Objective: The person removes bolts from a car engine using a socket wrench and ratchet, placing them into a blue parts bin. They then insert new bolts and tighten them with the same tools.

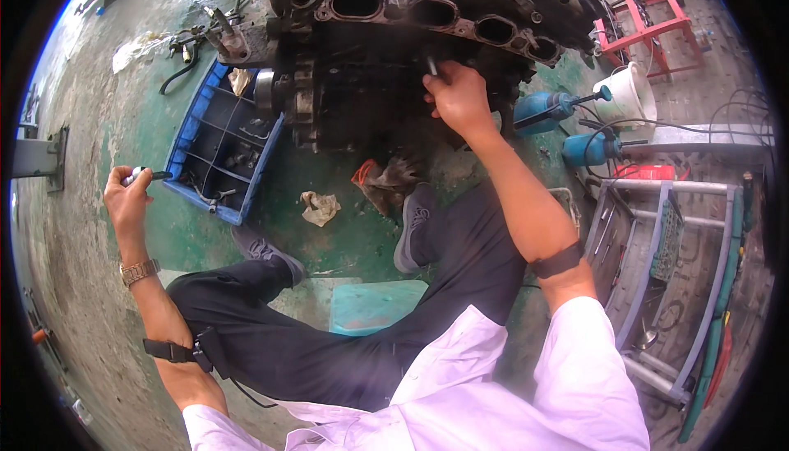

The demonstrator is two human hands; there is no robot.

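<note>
A dark, greasy engine block (353,97) fills the top middle, with a row of oval ports along a metal flange (386,11). My right hand (462,101) reaches up against the engine's front below the ports. Its fingers are closed around a slim metal rod (432,65), whose pale end sticks out above the thumb; its kind does not show. Away to the left, beyond the blue divided tray, my left hand (125,208) grips a short silver-and-black tool (136,176). The tool's dark tip points right, toward the tray, touching nothing visible.
The blue divided tray (175,155) holds small parts. Dirty gloves (386,180) and a crumpled rag (320,208) lie on the green floor. Blue spray bottles (546,110), a white bucket (629,93), a red frame (645,27) and a grey metal rack (666,262) stand on the right.
</note>
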